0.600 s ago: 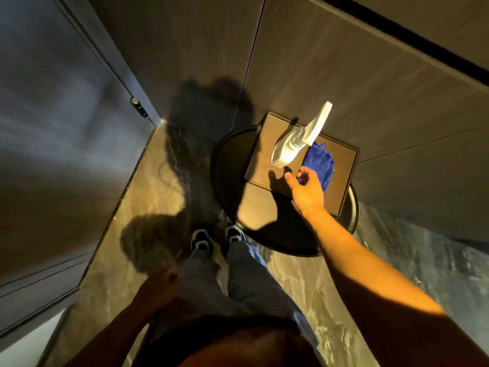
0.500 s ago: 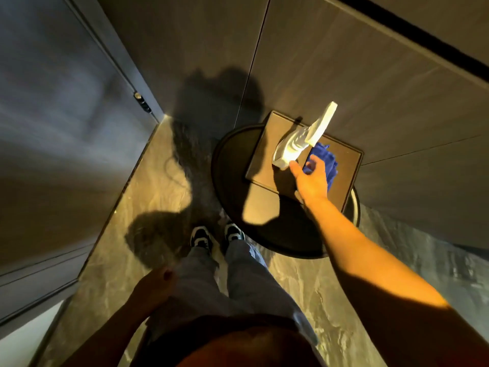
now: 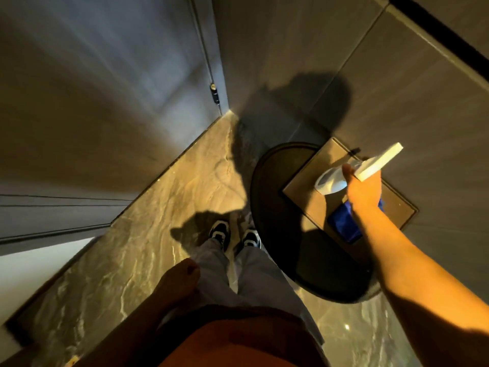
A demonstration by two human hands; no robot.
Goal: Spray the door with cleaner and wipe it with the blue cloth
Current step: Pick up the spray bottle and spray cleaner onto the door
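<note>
My right hand [image 3: 366, 190] is closed around the neck of a white spray bottle [image 3: 330, 182], whose flat white head [image 3: 381, 162] sticks out past my fingers. The bottle is over a square brown tray [image 3: 299, 189]; I cannot tell whether its base still touches the tray. The blue cloth [image 3: 344, 227] lies crumpled on the tray just under my wrist, partly hidden by my forearm. The grey door [image 3: 92, 107] stands to my left, with a hinge [image 3: 214, 93] at its far edge. My left hand [image 3: 181, 280] hangs by my thigh, fingers curled, holding nothing.
The tray sits on a round dark side table [image 3: 260, 197] pushed against a panelled wall [image 3: 397, 96] on the right. My feet in black-and-white shoes [image 3: 234, 235] stand on a polished marble floor [image 3: 158, 221] between the door and the table.
My right hand has moved from the blue cloth up to the spray bottle and closed around it. The view has swung left, showing more of the door. My left hand has stayed by my thigh.
</note>
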